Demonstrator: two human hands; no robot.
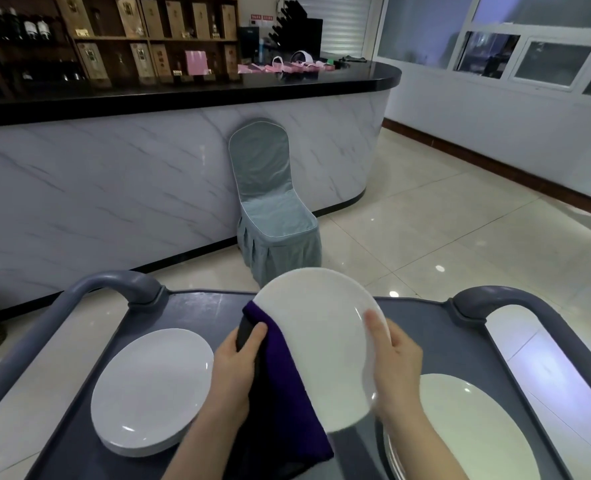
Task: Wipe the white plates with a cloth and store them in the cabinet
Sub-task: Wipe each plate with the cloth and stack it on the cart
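A white plate (318,337) is held tilted above the grey cart tray (197,306). My right hand (392,362) grips its right rim, thumb on the upper face. My left hand (237,362) holds a dark purple cloth (280,386) against the plate's left edge; the cloth hangs down over the tray. A stack of white plates (148,389) lies on the tray at the left. Another stack of white plates (467,431) lies at the right, partly hidden by my right forearm.
The cart has curved grey handles at the left (114,282) and right (495,299). A chair with a grey-blue cover (273,216) stands beyond the cart against a marble-fronted bar counter (148,188). Shelves of boxes and bottles stand behind the bar. Glossy tiled floor (460,220) stretches to the right.
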